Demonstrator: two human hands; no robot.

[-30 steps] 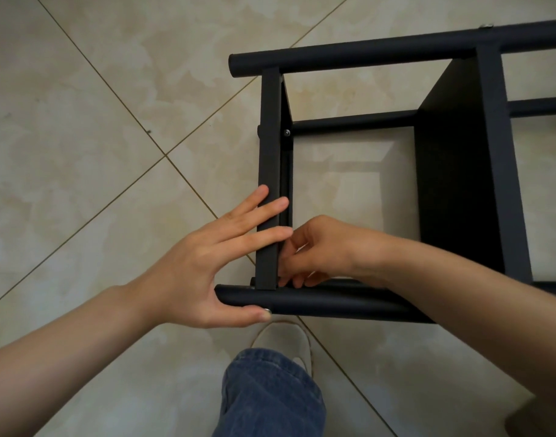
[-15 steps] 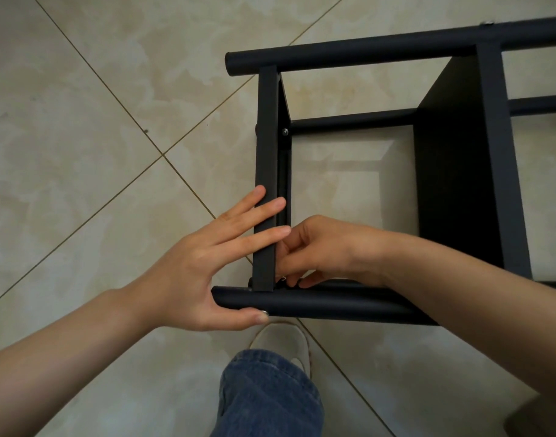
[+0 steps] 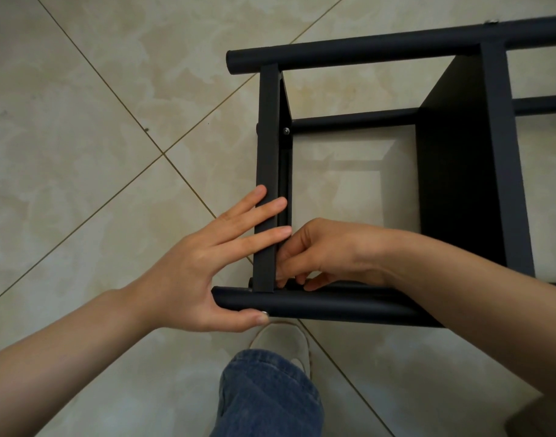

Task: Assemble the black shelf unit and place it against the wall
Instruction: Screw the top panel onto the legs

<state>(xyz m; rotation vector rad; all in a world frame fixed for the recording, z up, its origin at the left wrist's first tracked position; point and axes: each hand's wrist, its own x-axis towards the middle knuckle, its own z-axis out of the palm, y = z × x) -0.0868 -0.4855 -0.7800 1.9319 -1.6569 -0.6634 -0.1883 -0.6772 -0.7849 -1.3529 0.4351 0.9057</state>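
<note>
The black shelf unit [image 3: 459,184] lies on its side on the tiled floor, with round tubes along its far [image 3: 365,48] and near [image 3: 333,305] edges. My left hand [image 3: 201,266] lays straight fingers across the end panel [image 3: 267,137], and its thumb presses a silver screw head [image 3: 264,313] on the underside of the near tube. My right hand [image 3: 327,250] reaches inside the frame. Its curled fingers pinch a small dark fitting [image 3: 290,282] at the corner where the end panel meets the near tube, and the fitting is mostly hidden by them.
A silver screw [image 3: 286,130] shows on the inside of the end panel where a lower crossbar joins it. My jeans leg [image 3: 264,395] and white shoe [image 3: 283,345] stand just in front of the near tube. Beige floor tiles [image 3: 96,152] spread to the left.
Both hands stay at the same corner joint. My right fingers have shifted slightly at the fitting, and the shelf unit has not moved.
</note>
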